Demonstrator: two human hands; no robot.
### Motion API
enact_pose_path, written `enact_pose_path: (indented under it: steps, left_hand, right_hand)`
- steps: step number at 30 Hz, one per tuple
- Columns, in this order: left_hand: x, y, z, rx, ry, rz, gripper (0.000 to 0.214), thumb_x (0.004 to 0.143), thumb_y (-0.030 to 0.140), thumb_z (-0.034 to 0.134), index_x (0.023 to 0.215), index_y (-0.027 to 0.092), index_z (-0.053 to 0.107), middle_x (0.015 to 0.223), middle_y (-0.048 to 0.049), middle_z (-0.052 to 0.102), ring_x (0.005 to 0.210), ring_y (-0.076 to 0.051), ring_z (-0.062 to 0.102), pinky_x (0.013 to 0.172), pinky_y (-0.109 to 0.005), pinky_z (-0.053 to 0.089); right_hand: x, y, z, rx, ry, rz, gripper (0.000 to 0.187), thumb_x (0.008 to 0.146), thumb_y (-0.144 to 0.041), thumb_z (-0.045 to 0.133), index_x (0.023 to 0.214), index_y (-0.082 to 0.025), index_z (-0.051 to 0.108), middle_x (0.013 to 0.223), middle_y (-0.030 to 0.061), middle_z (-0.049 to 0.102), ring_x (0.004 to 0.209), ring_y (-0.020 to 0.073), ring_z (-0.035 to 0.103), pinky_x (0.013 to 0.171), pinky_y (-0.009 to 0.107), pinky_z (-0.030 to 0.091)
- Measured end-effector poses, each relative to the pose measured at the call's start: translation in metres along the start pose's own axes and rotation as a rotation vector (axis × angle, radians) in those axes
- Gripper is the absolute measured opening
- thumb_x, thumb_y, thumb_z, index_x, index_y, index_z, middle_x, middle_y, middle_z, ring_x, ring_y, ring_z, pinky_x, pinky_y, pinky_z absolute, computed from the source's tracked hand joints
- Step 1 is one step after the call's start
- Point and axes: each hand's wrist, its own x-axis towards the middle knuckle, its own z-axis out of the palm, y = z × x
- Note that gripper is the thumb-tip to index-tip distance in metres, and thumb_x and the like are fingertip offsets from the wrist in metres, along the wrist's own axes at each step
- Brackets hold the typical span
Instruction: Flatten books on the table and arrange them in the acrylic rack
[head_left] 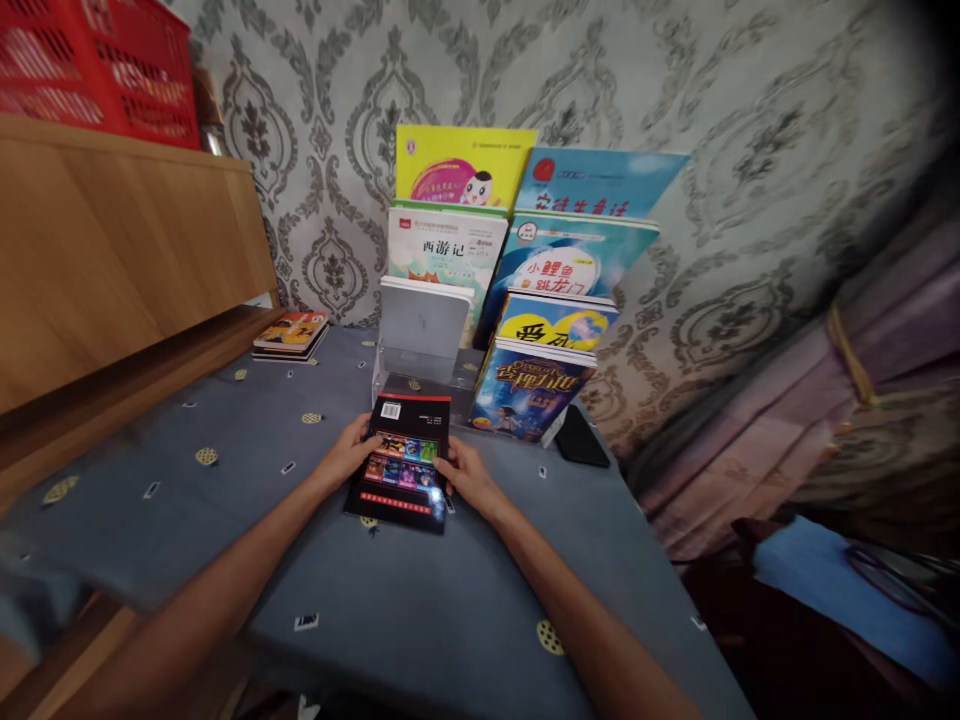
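A black book [401, 490], its back cover up with a barcode and small coloured pictures, is held between my two hands. My left hand [351, 450] grips its left edge, thumb on the cover. My right hand [466, 472] has hold of the right edge, thumb also on top. Just beyond the book stands a clear book rack [381, 365] with books in two columns. In its left column are a grey-fronted book [424, 318], a white book [420, 243] and a yellow book [450, 145]. The right column holds a dark blue book [525, 395] in front of several others.
Several small books [292, 330] lie stacked at the back left, beside a wooden cabinet [127, 240] with a red basket [142, 75] on top. A black phone-like object [581, 438] lies right of the rack. The table [645, 570] ends at right, near a pink curtain [742, 440].
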Motion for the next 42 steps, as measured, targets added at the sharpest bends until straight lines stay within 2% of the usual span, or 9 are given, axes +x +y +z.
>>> enact_pose_path:
  steps: [8,15,22,28,35,42]
  left_hand:
    - [-0.0004,0.0009,-0.0004,0.011,-0.017,-0.014,0.056,0.071,0.038,0.076,0.119,0.017,0.055,0.106,-0.0084,0.074,0.095,-0.025,0.071,0.086,-0.039,0.055]
    - [-0.0008,0.0022,-0.0017,0.012,-0.033,-0.024,0.055,0.073,0.038,0.076,0.118,0.016,0.056,0.104,-0.0086,0.074,0.096,-0.027,0.072,0.089,-0.042,0.055]
    - [0.0002,0.0004,-0.0029,-0.005,-0.048,-0.022,0.051,0.075,0.035,0.077,0.118,0.018,0.056,0.105,-0.0075,0.075,0.095,-0.025,0.072,0.087,-0.039,0.055]
    - [-0.0008,0.0033,-0.0019,0.017,-0.035,-0.019,0.054,0.074,0.034,0.076,0.119,0.016,0.055,0.108,-0.0087,0.074,0.099,-0.026,0.071,0.092,-0.041,0.054]
    - [-0.0003,0.0018,-0.0012,0.030,-0.038,-0.024,0.056,0.074,0.038,0.076,0.121,0.016,0.055,0.105,-0.0093,0.074,0.096,-0.026,0.072,0.087,-0.041,0.055]
    - [-0.0022,0.0022,-0.0007,-0.003,-0.027,-0.023,0.058,0.071,0.038,0.078,0.120,0.017,0.056,0.109,-0.0092,0.074,0.100,-0.027,0.071,0.090,-0.041,0.055]
  right_hand:
    - [-0.0004,-0.0022,0.0004,0.010,-0.020,0.003,0.036,0.083,-0.043,0.062,0.109,-0.020,0.053,0.080,-0.0006,0.065,0.052,0.0098,0.053,0.040,0.020,0.041]
    - [0.0004,-0.0024,0.0011,0.037,-0.009,0.032,0.036,0.080,-0.042,0.066,0.106,-0.021,0.053,0.077,-0.0022,0.064,0.050,0.0095,0.052,0.039,0.020,0.042]
    - [-0.0012,-0.0065,0.0020,0.042,-0.006,0.049,0.035,0.081,-0.041,0.066,0.107,-0.021,0.054,0.078,-0.0016,0.064,0.053,0.0104,0.054,0.039,0.020,0.042]
    - [-0.0012,-0.0057,0.0015,0.033,-0.008,0.030,0.038,0.081,-0.043,0.065,0.109,-0.019,0.054,0.076,-0.0028,0.062,0.048,0.0083,0.050,0.039,0.019,0.042]
    - [-0.0014,-0.0028,0.0008,0.032,-0.006,0.040,0.042,0.080,-0.047,0.064,0.110,-0.020,0.054,0.080,-0.0013,0.063,0.051,0.0099,0.052,0.040,0.021,0.042]
    - [-0.0013,-0.0022,0.0020,0.026,-0.014,0.022,0.037,0.083,-0.047,0.063,0.107,-0.021,0.054,0.079,-0.0013,0.063,0.053,0.0104,0.053,0.040,0.020,0.041]
